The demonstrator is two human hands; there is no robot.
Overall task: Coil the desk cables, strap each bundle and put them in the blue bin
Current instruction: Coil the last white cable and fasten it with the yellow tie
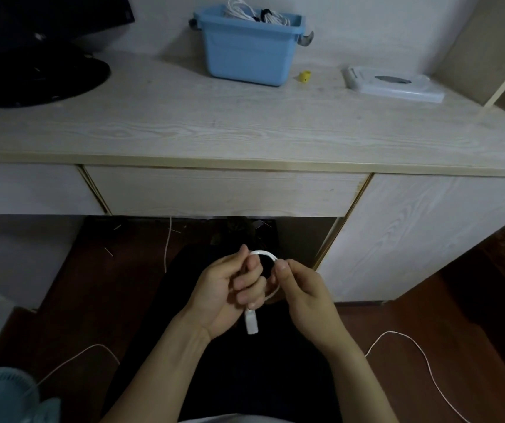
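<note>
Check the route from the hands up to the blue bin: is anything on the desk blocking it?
Nothing visible does. The desk between the cable and the bin is bare; the yellow piece and tissue box sit to its right.

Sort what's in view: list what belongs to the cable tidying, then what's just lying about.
Job:
white cable, looped between left hand and right hand
blue bin, coiled cables inside

Lying about:
yellow item
tissue box
black monitor base

The worktop (245,129) is pale matt woodgrain; the blue bin (249,53) smooth plastic; the cable (263,254) glossy white.
</note>
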